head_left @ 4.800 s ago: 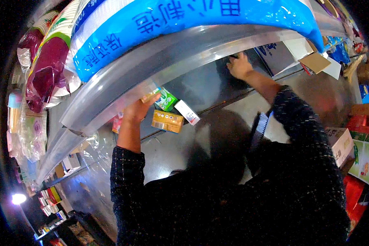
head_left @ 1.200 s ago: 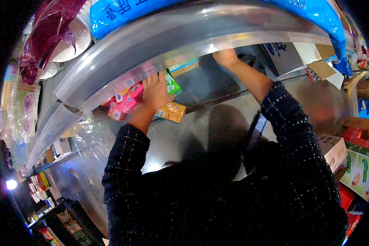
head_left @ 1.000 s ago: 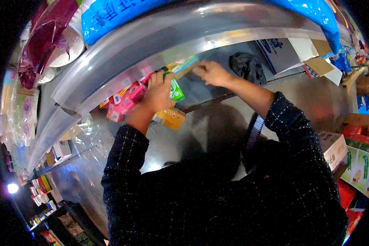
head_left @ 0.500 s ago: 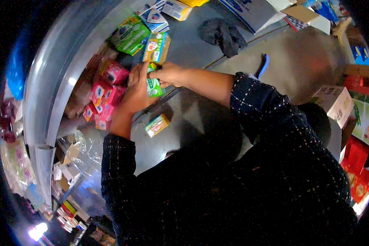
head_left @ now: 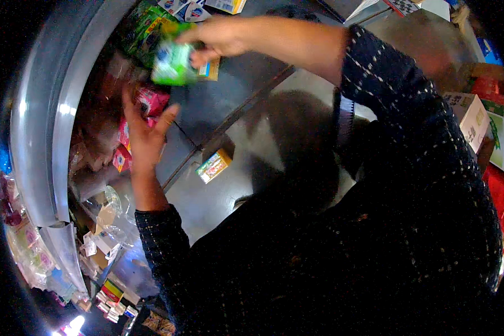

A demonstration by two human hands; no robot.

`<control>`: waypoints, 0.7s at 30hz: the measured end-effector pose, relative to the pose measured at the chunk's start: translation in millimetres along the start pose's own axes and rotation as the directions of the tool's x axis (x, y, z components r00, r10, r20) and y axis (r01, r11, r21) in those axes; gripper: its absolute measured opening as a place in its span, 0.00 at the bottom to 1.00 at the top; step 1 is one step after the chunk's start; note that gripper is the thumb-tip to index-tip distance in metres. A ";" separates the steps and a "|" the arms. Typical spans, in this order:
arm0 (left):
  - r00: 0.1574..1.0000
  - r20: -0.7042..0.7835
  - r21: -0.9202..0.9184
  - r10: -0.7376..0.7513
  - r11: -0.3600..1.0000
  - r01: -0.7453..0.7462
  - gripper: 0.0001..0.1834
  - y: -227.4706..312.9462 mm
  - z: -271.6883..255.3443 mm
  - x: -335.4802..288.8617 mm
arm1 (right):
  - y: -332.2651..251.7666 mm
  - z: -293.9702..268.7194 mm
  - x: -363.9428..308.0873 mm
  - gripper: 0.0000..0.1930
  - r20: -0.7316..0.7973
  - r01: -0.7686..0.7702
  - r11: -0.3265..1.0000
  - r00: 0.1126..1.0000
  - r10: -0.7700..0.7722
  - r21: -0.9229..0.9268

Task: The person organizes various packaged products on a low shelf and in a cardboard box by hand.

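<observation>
Blurred by motion, a green-and-white pack [head_left: 173,64] is gripped in my right hand [head_left: 221,39], fingers closed round its right side. It is held over the far left part of the grey surface, close to other green packs [head_left: 143,28]. A yellow-and-blue box [head_left: 210,71] is partly hidden behind the right hand. My left hand [head_left: 144,131] holds nothing; its thumb and fingers are spread over several pink packs [head_left: 153,101], covering part of them. Whether it touches them I cannot tell.
A small yellow-and-white box [head_left: 214,166] lies alone on the grey surface. A curved metal rail [head_left: 39,134] runs down the left. Crumpled clear plastic [head_left: 115,207] lies at the lower left; a cardboard box [head_left: 467,120] and red packages [head_left: 490,210] stand at the right.
My hands have parted. The right has lifted the green-and-white pack up and to the left, while the left let go of it and shifted left with fingers spread. The view has shifted slightly.
</observation>
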State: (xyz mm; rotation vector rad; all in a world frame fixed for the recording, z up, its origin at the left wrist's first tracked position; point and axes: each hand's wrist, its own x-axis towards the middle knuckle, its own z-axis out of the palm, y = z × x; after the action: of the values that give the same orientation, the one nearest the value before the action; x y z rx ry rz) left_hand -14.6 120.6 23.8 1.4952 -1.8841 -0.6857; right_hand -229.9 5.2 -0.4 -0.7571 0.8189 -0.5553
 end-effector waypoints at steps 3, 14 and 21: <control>0.984 0.009 -0.212 -0.180 0.961 0.177 0.45 -17.5 1.2 -2.9 | -32.3 34.9 60.6 0.17 -0.234 0.399 0.905 0.903 -0.361 0.145; 0.994 -0.102 0.398 0.042 0.917 0.002 0.35 -65.4 -0.2 -29.8 | -29.1 44.9 106.4 0.17 0.077 0.230 0.583 0.958 -0.276 -0.779; 0.957 -0.261 0.728 0.127 0.677 0.109 0.37 -87.2 -8.3 -38.1 | 3.1 78.2 90.9 0.19 0.294 0.294 -0.094 0.956 0.012 -0.951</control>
State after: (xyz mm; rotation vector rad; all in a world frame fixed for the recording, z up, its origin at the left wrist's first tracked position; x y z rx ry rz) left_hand 54.1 138.3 -40.2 1.9228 -2.0190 0.3902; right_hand -114.4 -26.6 -7.2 -2.3923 0.8594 0.1566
